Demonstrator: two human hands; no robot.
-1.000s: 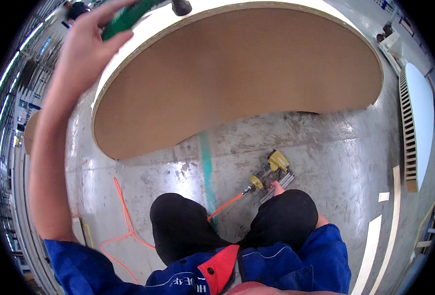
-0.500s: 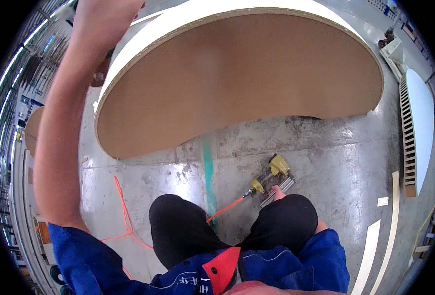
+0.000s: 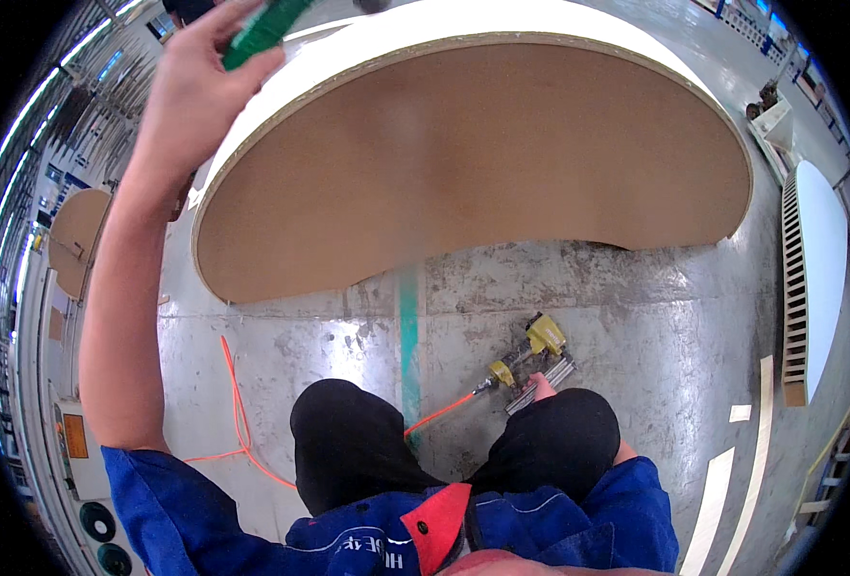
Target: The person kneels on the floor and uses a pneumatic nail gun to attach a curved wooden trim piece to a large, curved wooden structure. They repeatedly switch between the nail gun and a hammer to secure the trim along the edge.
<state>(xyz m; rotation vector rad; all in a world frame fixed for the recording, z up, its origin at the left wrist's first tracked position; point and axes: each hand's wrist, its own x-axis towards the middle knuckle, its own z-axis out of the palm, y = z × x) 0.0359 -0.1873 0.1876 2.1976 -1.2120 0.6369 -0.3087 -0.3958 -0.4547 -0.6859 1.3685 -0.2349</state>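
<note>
My left hand (image 3: 199, 101) is raised at the upper left, closed around a shiny green object (image 3: 263, 34). The picture's top edge cuts that object off, so its kind cannot be made out. Beside it lies the white rim of a large curved panel (image 3: 473, 158) with a brown board face. Low and right of centre, my right hand (image 3: 541, 387) grips a yellow and black pneumatic nail gun (image 3: 545, 336) with a silver magazine. My right knee covers most of this hand; only some fingers show.
An orange air hose (image 3: 239, 413) runs over the grey concrete floor to the nail gun. White strips (image 3: 756, 451) lie at the right, near a white curved piece with a slatted edge (image 3: 814, 288). A green line (image 3: 408, 336) crosses the floor. Another brown board (image 3: 79, 230) stands far left.
My left hand has come lower into view, and the green object in it now shows. The panel and nail gun sit slightly lower in the picture; my right hand keeps its hold.
</note>
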